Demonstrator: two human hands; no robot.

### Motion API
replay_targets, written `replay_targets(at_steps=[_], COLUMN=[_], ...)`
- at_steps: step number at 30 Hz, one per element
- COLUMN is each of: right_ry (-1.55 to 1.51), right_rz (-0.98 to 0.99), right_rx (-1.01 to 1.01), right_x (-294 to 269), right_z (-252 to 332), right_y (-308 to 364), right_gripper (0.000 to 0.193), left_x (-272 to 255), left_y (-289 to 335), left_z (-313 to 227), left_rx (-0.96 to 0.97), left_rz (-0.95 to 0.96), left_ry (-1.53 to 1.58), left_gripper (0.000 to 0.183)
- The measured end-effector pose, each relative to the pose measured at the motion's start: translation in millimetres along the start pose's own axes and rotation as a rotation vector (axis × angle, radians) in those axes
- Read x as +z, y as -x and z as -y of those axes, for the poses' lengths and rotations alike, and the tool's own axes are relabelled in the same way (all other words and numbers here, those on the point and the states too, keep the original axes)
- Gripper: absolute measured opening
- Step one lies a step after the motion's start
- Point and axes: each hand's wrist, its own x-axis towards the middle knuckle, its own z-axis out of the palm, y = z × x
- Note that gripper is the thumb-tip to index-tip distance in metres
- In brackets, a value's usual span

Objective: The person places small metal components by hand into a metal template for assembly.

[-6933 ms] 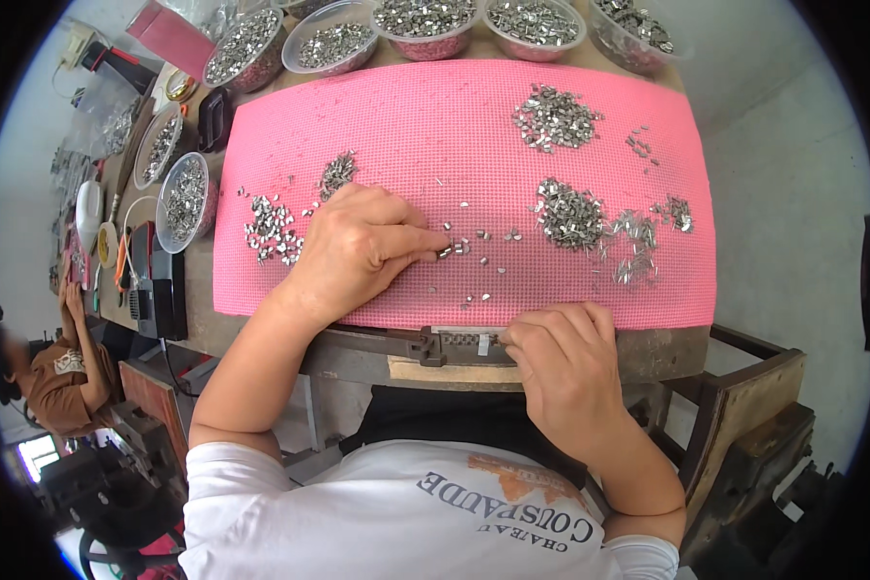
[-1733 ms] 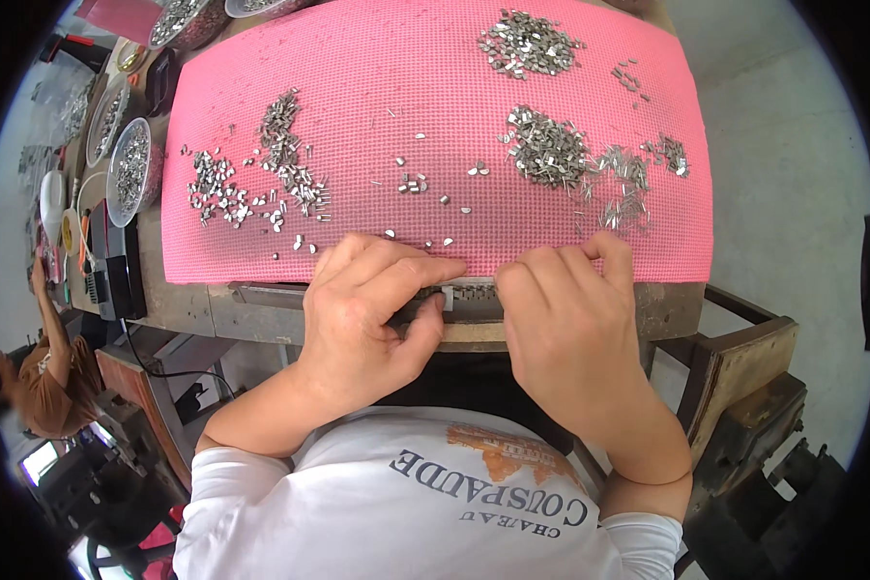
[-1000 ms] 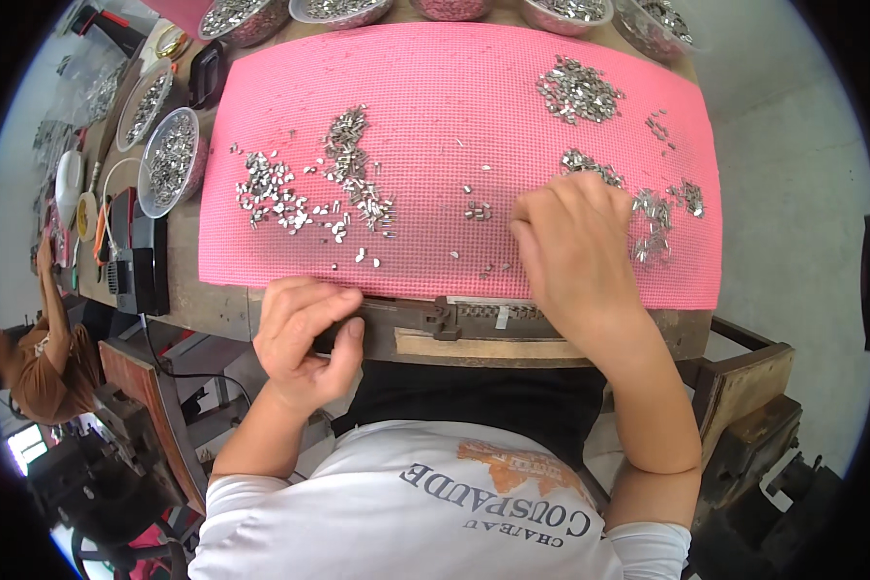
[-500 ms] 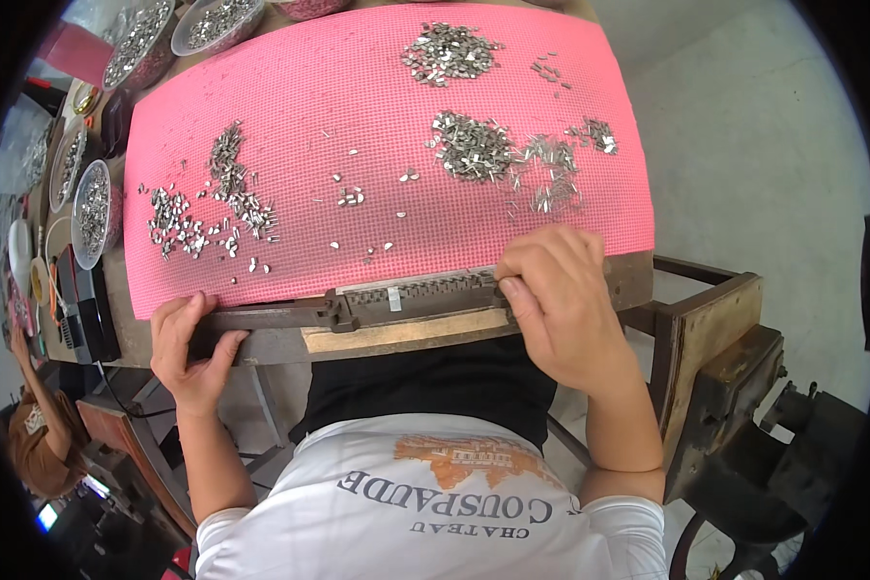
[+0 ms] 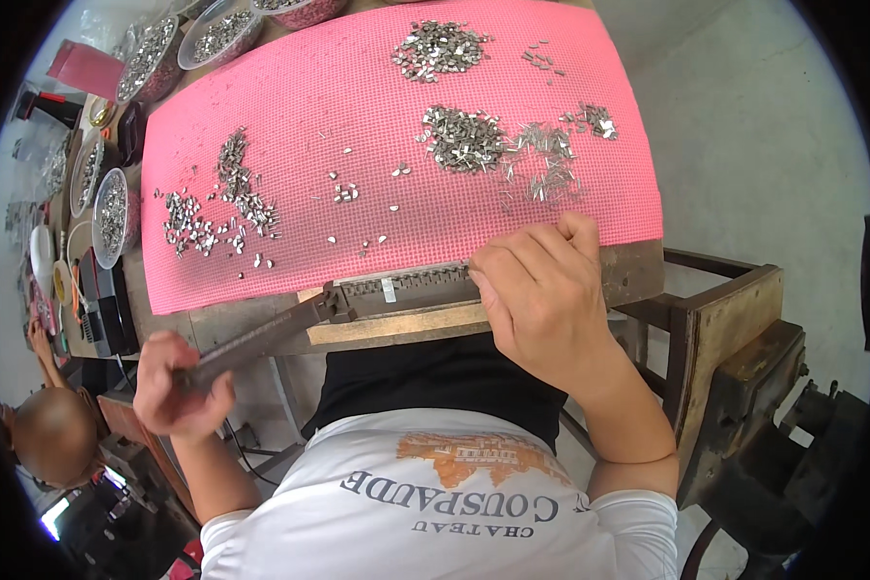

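Note:
My left hand (image 5: 176, 387) is closed around the free end of a dark metal bar (image 5: 271, 333), which slants down to the left off the table's front edge. The bar's other end meets a hinge-like joint on a long metal jig (image 5: 420, 282) with a row of small slots. A small pale piece (image 5: 389, 290) sits partway along the row. My right hand (image 5: 546, 290) lies over the jig's right end, fingers curled on it; the fingertips are partly hidden. Below the jig runs a light wooden strip (image 5: 406, 326).
A pink mesh mat (image 5: 309, 106) covers most of the table, carrying piles of small metal pieces (image 5: 464, 137) and thin pins (image 5: 551, 169). Plastic tubs (image 5: 111, 220) of metal parts line the left and back. A machine (image 5: 773, 425) stands right; another person (image 5: 53, 435) is at far left.
My left hand has swung the bar's free end down and toward me, away from the table edge. My right hand stays on the jig. The view has shifted slightly.

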Motion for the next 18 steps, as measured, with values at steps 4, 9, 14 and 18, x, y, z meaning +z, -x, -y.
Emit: replay_targets(at_steps=[4,9,14,18], right_ry=[0.000,-0.179,-0.137,-0.017], right_rz=[-0.042,-0.133,-0.181,-0.106], right_rx=[0.010,0.116,0.218,0.347], right_x=[1.4,1.4,0.4,6.1], right_z=[2.4,-0.4,3.0,6.4], right_y=[4.6,19.9,40.4,58.3], right_gripper=[0.011,0.018,0.033,0.052], left_x=[12.6,78.9,144.3,148.0], left_y=[-34.0,-89.5,-115.5,-121.1], left_z=[-35.7,-77.8,-75.2,-69.6], left_rx=[0.124,0.160,0.252,-0.076], left_rz=[-0.017,0.078,0.138,0.399], left_ry=[0.135,0.218,0.028,0.006], left_gripper=[0.089,0.070,0.045,0.044])
